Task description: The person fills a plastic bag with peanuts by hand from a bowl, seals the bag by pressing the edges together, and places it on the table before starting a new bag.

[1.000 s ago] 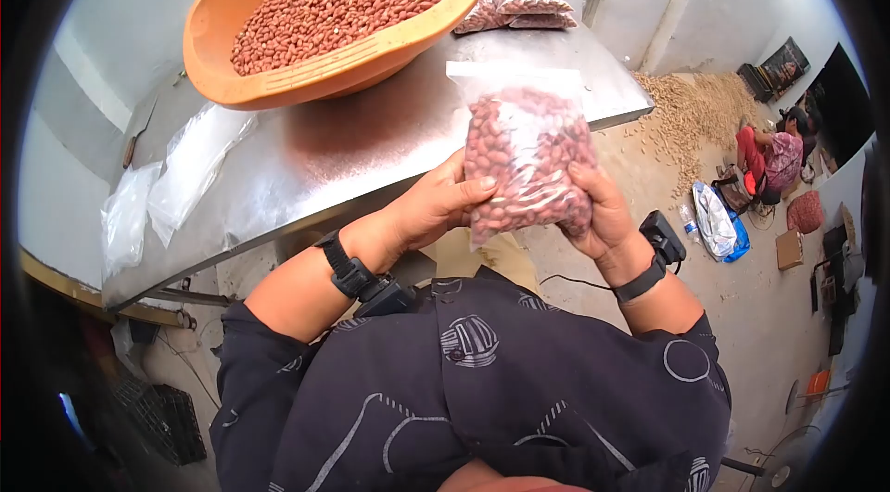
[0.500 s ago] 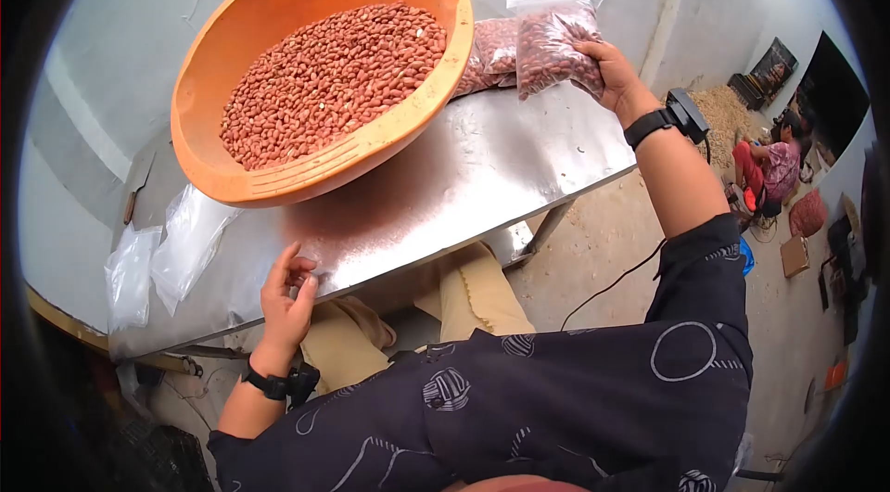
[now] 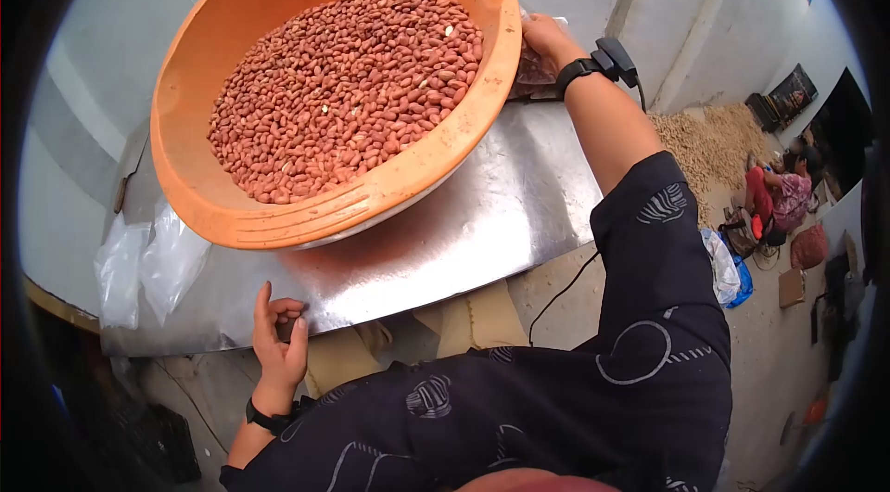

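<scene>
A large orange basin (image 3: 371, 212) stands tilted toward me on a shiny metal table, holding a heap of reddish peanuts (image 3: 343, 93). My right hand (image 3: 549, 38) is behind the basin's right rim, its fingers closed on a clear plastic bag of peanuts (image 3: 534, 72). Most of that bag, and the fingertips, are hidden by the rim and the hand. By the table's front edge hovers my left hand (image 3: 281, 339), which holds nothing; its index finger is stretched and the other fingers are loosely bent.
Flat clear plastic bags (image 3: 148, 260) lie at the table's left. A knife (image 3: 125, 186) rests near the wall. On the floor at right, a person (image 3: 786, 195) sits beside a pile of tan pods (image 3: 709, 144). A black cable (image 3: 561, 295) hangs below the table edge.
My right hand has carried the peanut bag leftward, partly behind the basin rim. The view has shifted, and the basin appears larger and closer. My left hand keeps nearly the same pose.
</scene>
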